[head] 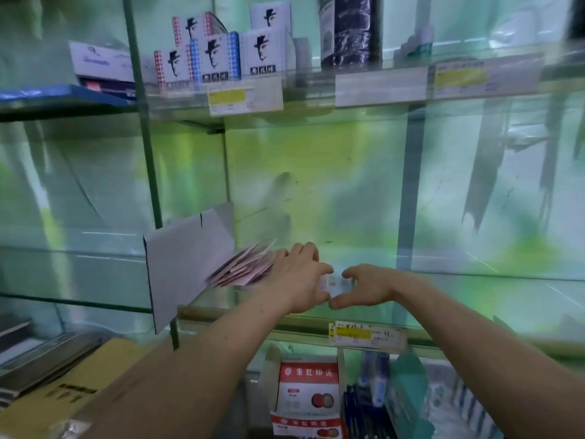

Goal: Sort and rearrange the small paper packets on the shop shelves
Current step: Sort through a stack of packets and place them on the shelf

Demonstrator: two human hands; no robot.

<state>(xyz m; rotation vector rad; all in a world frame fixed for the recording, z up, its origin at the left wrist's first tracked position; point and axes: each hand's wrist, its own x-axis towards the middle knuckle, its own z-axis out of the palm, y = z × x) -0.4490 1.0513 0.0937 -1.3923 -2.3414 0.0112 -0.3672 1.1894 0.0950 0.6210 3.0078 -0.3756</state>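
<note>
The pink packets (pixel 247 267) lie in a loose fan on the middle glass shelf (pixel 474 296), spilling out at the mouth of an open white carton (pixel 186 258) that stands tilted at the shelf's left end. They are not squared and their corners point in several directions. Just to the right of them is a smaller bunch of pale packets (pixel 337 285), too blurred to read.

The left hand (pixel 297 277) and the right hand (pixel 367 286) are cupped round this pale bunch from the two sides. The fingers curl at its far edge, the thumbs are at its near edge, and the thumb tips almost meet. The back of the left hand is touching or just beside the pink fan; which one I cannot tell.

I judge the task to be at an early stage. One small group is being gathered apart, the pink group is not yet tidied, and no finished row of packets is visible on this shelf.

Above, the white boxes with a black ink figure (pixel 221 55) stand in order behind a price label (pixel 245 99). Below are red and white boxes (pixel 308 394).
</note>
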